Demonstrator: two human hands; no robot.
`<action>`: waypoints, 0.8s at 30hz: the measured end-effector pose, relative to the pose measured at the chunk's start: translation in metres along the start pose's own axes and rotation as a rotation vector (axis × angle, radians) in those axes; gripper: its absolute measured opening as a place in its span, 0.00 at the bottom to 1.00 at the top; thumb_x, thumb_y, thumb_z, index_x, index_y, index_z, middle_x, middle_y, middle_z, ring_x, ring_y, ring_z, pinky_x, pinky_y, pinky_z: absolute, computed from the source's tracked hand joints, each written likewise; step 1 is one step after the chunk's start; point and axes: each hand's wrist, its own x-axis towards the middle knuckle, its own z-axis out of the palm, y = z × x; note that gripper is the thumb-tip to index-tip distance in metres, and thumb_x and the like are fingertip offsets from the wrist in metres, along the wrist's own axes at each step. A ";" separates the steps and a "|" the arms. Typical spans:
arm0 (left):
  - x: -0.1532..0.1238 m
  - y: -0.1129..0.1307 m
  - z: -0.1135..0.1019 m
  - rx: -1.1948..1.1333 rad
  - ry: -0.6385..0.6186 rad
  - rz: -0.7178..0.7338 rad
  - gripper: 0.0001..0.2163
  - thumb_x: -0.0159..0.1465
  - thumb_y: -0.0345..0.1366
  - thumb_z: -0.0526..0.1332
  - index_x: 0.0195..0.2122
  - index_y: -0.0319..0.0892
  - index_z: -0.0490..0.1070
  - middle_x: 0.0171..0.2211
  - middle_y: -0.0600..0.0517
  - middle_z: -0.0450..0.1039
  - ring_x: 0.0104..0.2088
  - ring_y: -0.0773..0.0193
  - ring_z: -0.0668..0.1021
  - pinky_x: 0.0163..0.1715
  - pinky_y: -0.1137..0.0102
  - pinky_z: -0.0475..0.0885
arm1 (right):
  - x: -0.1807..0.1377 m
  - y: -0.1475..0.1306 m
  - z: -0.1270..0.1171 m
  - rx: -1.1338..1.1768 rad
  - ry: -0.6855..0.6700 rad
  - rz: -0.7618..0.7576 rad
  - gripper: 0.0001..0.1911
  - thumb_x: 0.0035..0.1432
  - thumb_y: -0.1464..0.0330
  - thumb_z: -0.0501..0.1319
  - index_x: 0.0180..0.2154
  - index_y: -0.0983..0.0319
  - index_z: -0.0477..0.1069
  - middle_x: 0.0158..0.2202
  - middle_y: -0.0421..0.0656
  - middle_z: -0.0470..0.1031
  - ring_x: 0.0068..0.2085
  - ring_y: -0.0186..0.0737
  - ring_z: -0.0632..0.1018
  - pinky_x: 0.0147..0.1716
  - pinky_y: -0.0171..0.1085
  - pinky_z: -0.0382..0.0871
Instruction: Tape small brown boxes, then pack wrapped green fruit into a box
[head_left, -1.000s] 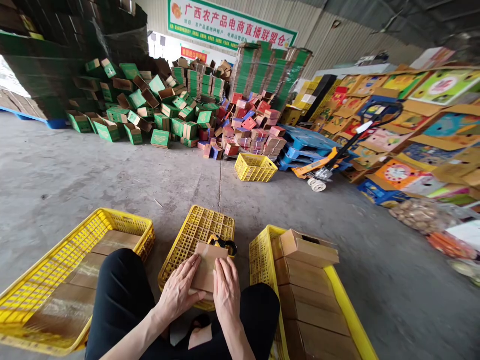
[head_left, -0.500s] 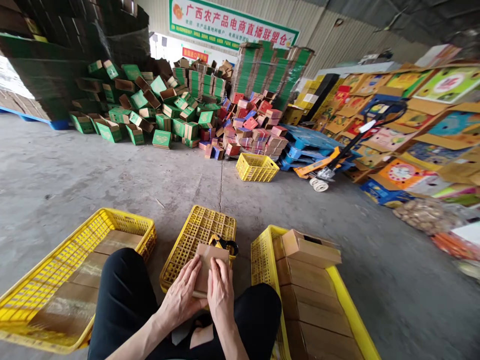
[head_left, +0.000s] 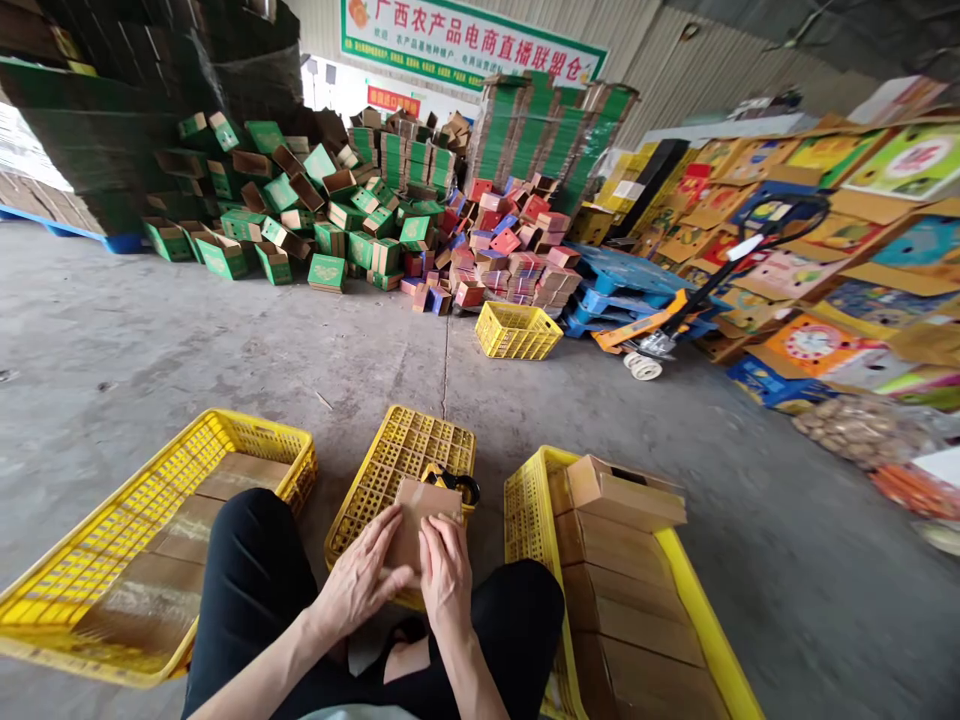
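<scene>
Cardboard box, small, plain brown and flat-topped, sits before the seated person's knees, over the near end of an upturned yellow crate; the hands hide whether it rests on that crate. The left hand lies against its left side, fingers close together along the edge and thumb pointing across the near part. The right hand has bent fingertips on the right part of the top face. Both touch the box, but whether they clamp it or merely press on it is unclear. Just beyond the box, on the crate's grid, is a yellow-and-black tape dispenser, partly hidden. Beside the left knee, a left-hand crate holds a row of taped cartons. To the right, another yellow crate holds brown cartons, with one more carton tilted on top at the far end. Farther off on the concrete floor stand a smaller-looking yellow basket, heaped green cartons, blue pallets and an orange pallet jack.
</scene>
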 end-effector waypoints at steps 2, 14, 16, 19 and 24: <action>0.012 -0.009 -0.008 -0.037 -0.040 0.010 0.29 0.77 0.49 0.53 0.75 0.46 0.51 0.72 0.41 0.60 0.71 0.52 0.66 0.69 0.55 0.67 | 0.000 -0.001 -0.001 0.044 0.007 0.000 0.15 0.74 0.72 0.53 0.51 0.58 0.77 0.46 0.48 0.80 0.53 0.46 0.81 0.58 0.48 0.77; -0.015 -0.004 -0.021 -0.168 -0.143 0.017 0.30 0.75 0.49 0.56 0.75 0.48 0.53 0.75 0.43 0.55 0.72 0.51 0.65 0.69 0.56 0.66 | -0.002 -0.010 -0.003 0.035 0.030 0.051 0.13 0.76 0.72 0.52 0.48 0.58 0.75 0.46 0.46 0.79 0.51 0.43 0.81 0.57 0.46 0.76; -0.017 0.003 -0.019 -0.192 -0.101 -0.040 0.28 0.75 0.48 0.57 0.74 0.48 0.57 0.72 0.43 0.60 0.70 0.51 0.67 0.68 0.56 0.68 | -0.002 -0.016 -0.004 0.009 0.018 0.042 0.13 0.75 0.72 0.52 0.51 0.57 0.75 0.47 0.46 0.79 0.52 0.45 0.80 0.57 0.47 0.76; -0.014 0.011 -0.017 -0.250 -0.050 -0.106 0.24 0.76 0.45 0.56 0.71 0.48 0.61 0.68 0.42 0.67 0.68 0.53 0.71 0.67 0.57 0.70 | -0.002 -0.032 -0.002 -0.012 -0.032 0.046 0.13 0.75 0.71 0.53 0.53 0.56 0.75 0.49 0.47 0.79 0.51 0.47 0.79 0.53 0.48 0.76; -0.013 0.008 -0.013 -0.266 0.002 -0.146 0.19 0.77 0.43 0.52 0.67 0.48 0.65 0.64 0.42 0.70 0.64 0.56 0.75 0.64 0.59 0.73 | -0.005 -0.052 0.003 0.002 -0.094 0.051 0.16 0.72 0.72 0.54 0.55 0.55 0.74 0.49 0.47 0.79 0.49 0.49 0.78 0.51 0.50 0.75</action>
